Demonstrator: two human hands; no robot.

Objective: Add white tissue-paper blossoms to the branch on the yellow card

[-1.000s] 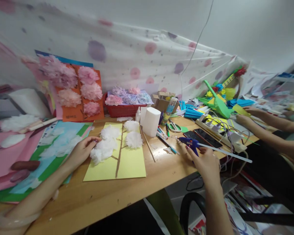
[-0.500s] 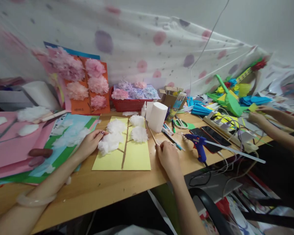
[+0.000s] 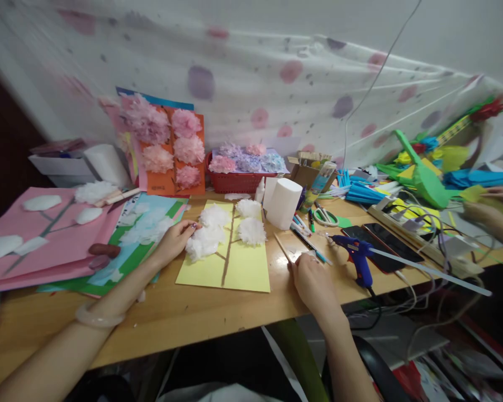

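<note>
A yellow card (image 3: 243, 268) with a brown stem and three white tissue flowers lies on the wooden table (image 3: 193, 318). My left hand (image 3: 174, 241), a pale bangle on its wrist, presses its closed fingertips on the lower left white tissue flower (image 3: 202, 244). My right hand (image 3: 314, 282) rests at the table's front edge, right of the card. Its fingers are curled on the near end of a thin wooden stick (image 3: 285, 247). A blue glue gun (image 3: 359, 258) stands alone just right of that hand, with a long glue stick (image 3: 427, 271) poking out behind it.
Behind the card are a white foam cylinder (image 3: 283, 202), a red basket (image 3: 235, 182) of paper flowers and an orange flower card (image 3: 176, 153). A pink card (image 3: 46, 237) lies left. Pens, scissors (image 3: 324, 215), two phones (image 3: 379, 239) and a power strip (image 3: 419, 234) crowd the right, where another person's hand (image 3: 484, 211) works.
My right hand let go of the glue gun, which now stands on the table, and moved left to the wooden stick. My left hand stayed on the white flower.
</note>
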